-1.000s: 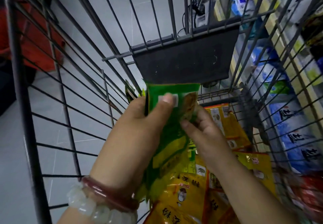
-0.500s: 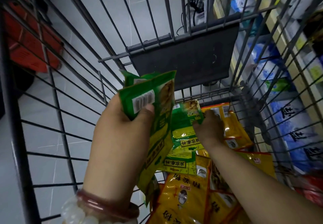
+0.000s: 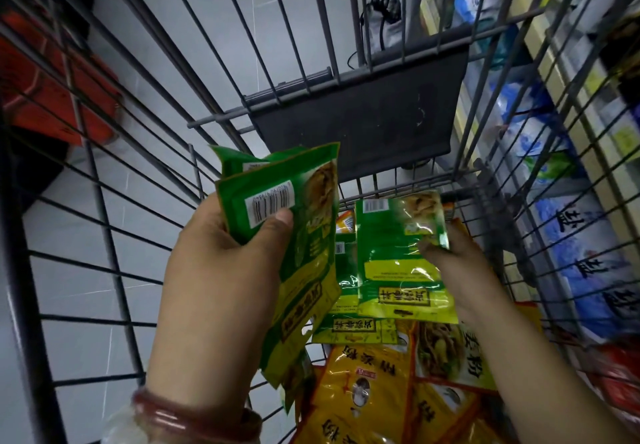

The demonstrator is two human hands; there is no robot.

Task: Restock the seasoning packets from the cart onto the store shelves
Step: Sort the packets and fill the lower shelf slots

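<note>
My left hand (image 3: pixel 225 270) grips a small stack of green seasoning packets (image 3: pixel 294 235) above the wire cart (image 3: pixel 114 263), thumb pressed on the barcode. To its right, my right hand (image 3: pixel 453 263) pinches one more green packet (image 3: pixel 401 260) by its right edge and holds it lifted over the pile. Beneath lie another green packet (image 3: pixel 356 326) and several yellow seasoning packets (image 3: pixel 367 384) on the cart floor. The store shelves (image 3: pixel 561 138) show through the cart's right side, with blue and white bags on them.
A dark panel (image 3: pixel 363 125) hangs on the cart's far end. A red crate (image 3: pixel 45 93) sits on the grey floor beyond the cart's left wall. Red packages (image 3: pixel 620 374) lie low at the right, outside the cart. Cables and a bag (image 3: pixel 388 14) rest on the floor ahead.
My right hand went down into the pile, took hold of a green packet and has lifted it. My left hand raised its green stack and tilted it left.
</note>
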